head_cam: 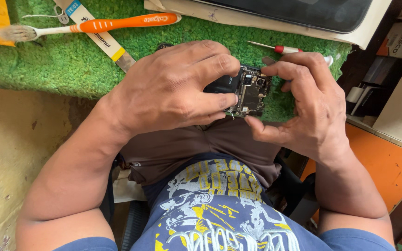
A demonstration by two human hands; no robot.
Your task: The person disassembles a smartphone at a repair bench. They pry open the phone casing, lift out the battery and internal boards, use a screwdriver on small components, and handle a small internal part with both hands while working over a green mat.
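Observation:
An opened phone (248,89) with its back cover off shows a dark circuit board and camera module. My left hand (173,88) wraps around its left part and holds it above the edge of a green mat (61,69). My right hand (308,107) grips the phone's right end, thumb under it and fingertips on its top corner. A small grey tool tip (269,60) shows at my right fingertips; whether that hand holds it I cannot tell.
On the green mat lie an orange and white toothbrush (94,25), a metal spatula tool with a label (103,39) and a red-handled screwdriver (280,48). A dark tablet (303,11) rests at the top. Boxes (398,39) stand on the right.

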